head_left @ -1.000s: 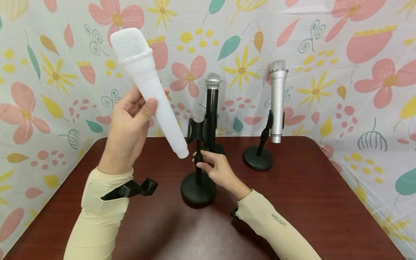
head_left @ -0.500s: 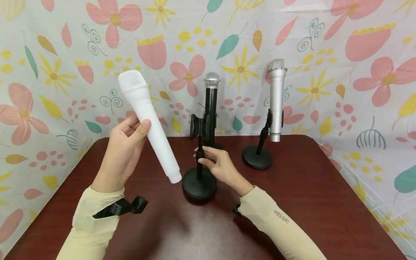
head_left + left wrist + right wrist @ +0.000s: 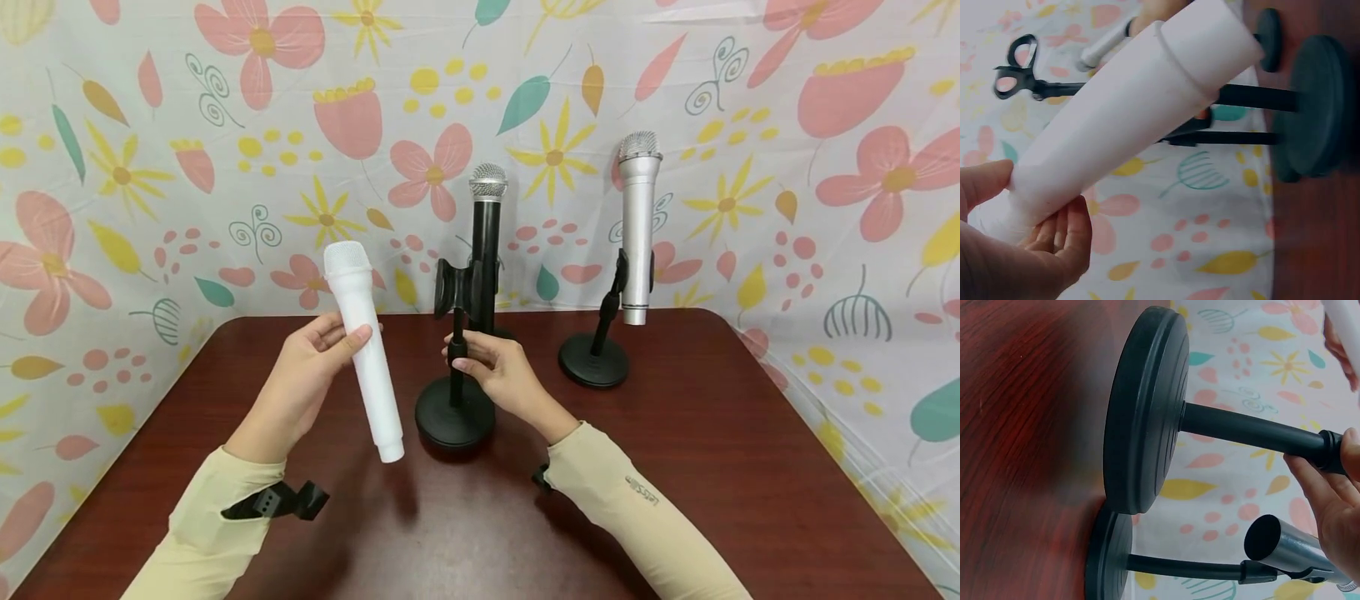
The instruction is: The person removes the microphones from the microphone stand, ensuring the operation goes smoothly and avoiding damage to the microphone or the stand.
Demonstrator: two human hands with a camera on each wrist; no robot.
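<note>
In the head view my left hand [image 3: 311,367] grips a white microphone [image 3: 367,358] between thumb and fingers. The microphone leans slightly, its mesh head up and its narrower tail end pointing down over the table. My right hand [image 3: 498,371] pinches the collar on the pole of a black desktop microphone stand [image 3: 455,414], whose cradle [image 3: 457,287] at the top holds nothing. The left wrist view shows the white body [image 3: 1104,119] of the microphone crossing in front of the stands. From the right wrist, the stand's round base [image 3: 1147,412] and pole appear close up.
Behind the held stand, a black microphone [image 3: 486,242] with a silver mesh head stands in another stand. Farther right, a silver microphone [image 3: 638,225] rests in a third stand [image 3: 594,361]. The brown table [image 3: 712,467] backs onto a flower-patterned cloth [image 3: 555,75].
My left hand has lowered the white microphone, bringing it more upright and slightly closer to the stand. My right hand keeps its hold on the stand's pole, with only small shifts.
</note>
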